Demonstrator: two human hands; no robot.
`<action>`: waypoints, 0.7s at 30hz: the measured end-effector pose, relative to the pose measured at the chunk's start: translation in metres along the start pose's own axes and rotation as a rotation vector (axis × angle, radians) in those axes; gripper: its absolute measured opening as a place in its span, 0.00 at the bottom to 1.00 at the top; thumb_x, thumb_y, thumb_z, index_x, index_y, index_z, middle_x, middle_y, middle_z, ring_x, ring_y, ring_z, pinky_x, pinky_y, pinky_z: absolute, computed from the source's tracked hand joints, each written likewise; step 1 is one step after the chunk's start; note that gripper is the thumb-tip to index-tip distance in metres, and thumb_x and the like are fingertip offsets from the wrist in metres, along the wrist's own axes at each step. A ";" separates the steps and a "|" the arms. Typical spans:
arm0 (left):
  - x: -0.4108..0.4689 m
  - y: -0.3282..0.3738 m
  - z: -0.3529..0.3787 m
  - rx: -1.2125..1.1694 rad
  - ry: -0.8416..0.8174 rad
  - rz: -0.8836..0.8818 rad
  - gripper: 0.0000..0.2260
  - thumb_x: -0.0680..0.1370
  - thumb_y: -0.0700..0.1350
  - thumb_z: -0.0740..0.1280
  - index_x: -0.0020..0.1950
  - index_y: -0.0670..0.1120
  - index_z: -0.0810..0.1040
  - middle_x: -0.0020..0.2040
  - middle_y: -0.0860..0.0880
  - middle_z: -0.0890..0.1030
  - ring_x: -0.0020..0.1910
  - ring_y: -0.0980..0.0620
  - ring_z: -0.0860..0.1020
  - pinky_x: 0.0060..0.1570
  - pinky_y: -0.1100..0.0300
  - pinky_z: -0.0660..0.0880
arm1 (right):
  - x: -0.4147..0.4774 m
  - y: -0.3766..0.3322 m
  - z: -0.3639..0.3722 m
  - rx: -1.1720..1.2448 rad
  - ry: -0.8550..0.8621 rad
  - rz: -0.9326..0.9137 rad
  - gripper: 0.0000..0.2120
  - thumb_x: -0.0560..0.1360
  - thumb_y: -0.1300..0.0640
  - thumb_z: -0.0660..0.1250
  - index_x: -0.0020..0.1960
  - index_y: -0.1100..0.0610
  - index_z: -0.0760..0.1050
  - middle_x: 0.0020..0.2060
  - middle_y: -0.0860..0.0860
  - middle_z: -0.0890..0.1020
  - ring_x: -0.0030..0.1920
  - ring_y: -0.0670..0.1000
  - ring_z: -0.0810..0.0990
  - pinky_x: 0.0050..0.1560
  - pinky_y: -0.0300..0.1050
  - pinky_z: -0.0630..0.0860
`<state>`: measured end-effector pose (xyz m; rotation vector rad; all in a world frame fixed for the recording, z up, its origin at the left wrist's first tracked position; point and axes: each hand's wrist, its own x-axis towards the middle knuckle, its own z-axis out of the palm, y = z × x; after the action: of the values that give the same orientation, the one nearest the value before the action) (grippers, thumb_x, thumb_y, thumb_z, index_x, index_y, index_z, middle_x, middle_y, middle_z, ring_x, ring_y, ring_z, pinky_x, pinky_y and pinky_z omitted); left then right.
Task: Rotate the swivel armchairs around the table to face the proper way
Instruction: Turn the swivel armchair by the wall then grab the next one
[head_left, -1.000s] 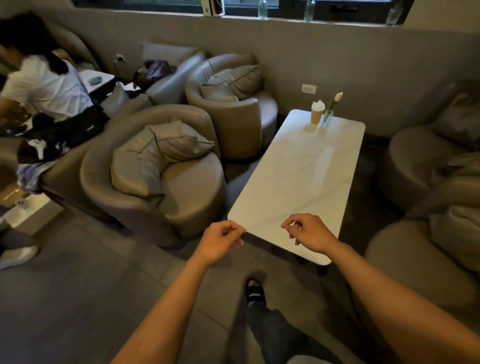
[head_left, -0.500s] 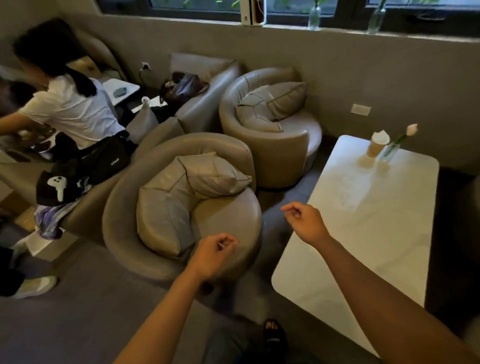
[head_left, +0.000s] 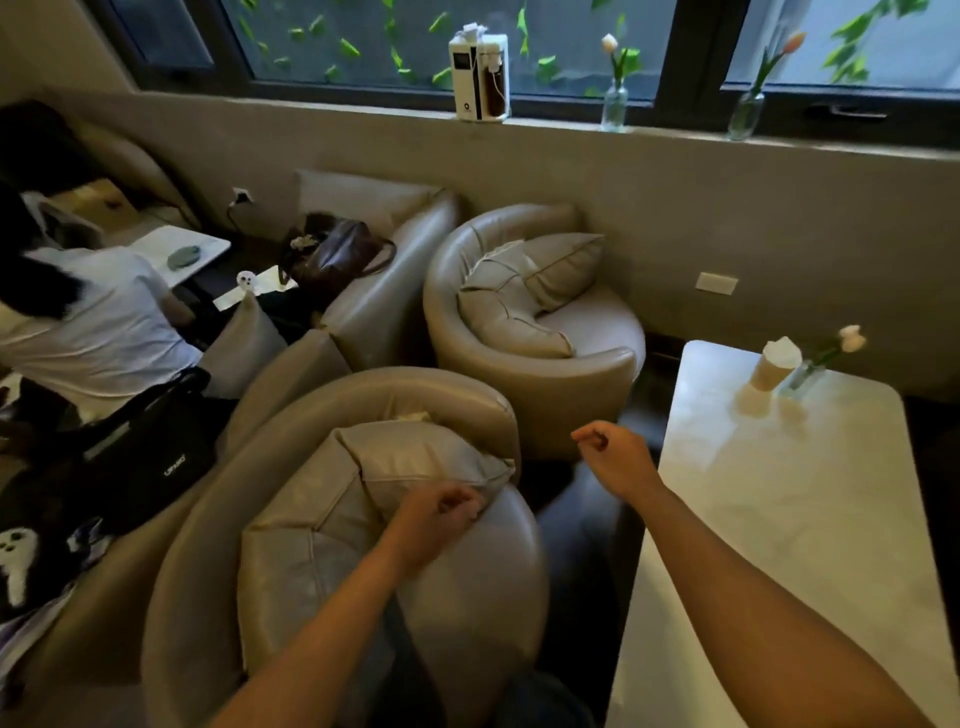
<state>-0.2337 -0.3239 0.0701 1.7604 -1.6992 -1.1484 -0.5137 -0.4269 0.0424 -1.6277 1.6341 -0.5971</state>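
Now | left hand (head_left: 436, 515) fisted, empty, over round leather armchair (head_left: 389, 387) | right hand (head_left: 614, 457) fisted, empty, near glossy white table (head_left: 805, 499)

The near armchair (head_left: 467, 597) wore smooth, faintly shiny beige leather. The table (head_left: 779, 519) was glossy pale stone. The vase (head_left: 802, 375) looked glass.

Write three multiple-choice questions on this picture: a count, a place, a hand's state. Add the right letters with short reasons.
1. How many flower vases stand on the windowsill? A. one B. two C. four
2. Where does the paper cup stand? A. windowsill B. near armchair C. table
3. The right hand is: A. curled, empty B. gripping the cup C. flat on the table
B: two vases show there. C: it stands at the table's far end. A: its fingers curl on nothing beside the near armchair.
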 end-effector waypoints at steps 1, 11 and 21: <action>0.017 0.003 -0.009 -0.011 0.014 0.014 0.05 0.79 0.48 0.69 0.51 0.57 0.82 0.46 0.58 0.84 0.47 0.61 0.81 0.48 0.66 0.76 | 0.012 -0.002 0.000 -0.005 0.001 0.005 0.09 0.79 0.62 0.67 0.55 0.55 0.84 0.45 0.50 0.84 0.49 0.52 0.82 0.53 0.42 0.74; 0.202 0.014 -0.079 -0.075 0.175 -0.138 0.11 0.79 0.49 0.67 0.61 0.56 0.77 0.48 0.57 0.80 0.49 0.56 0.80 0.43 0.62 0.76 | 0.172 -0.003 -0.010 0.035 0.048 0.309 0.08 0.78 0.57 0.66 0.47 0.59 0.83 0.43 0.56 0.84 0.49 0.57 0.82 0.42 0.43 0.70; 0.455 -0.021 -0.074 0.097 0.207 -0.398 0.26 0.77 0.57 0.67 0.74 0.56 0.68 0.66 0.46 0.71 0.61 0.43 0.76 0.60 0.47 0.76 | 0.370 0.074 0.006 -0.201 0.056 0.470 0.26 0.76 0.43 0.69 0.70 0.53 0.73 0.71 0.59 0.69 0.68 0.61 0.71 0.65 0.58 0.72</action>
<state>-0.2062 -0.7747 -0.0232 2.2628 -1.3405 -1.0040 -0.5265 -0.7827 -0.0832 -1.2964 2.0823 -0.2439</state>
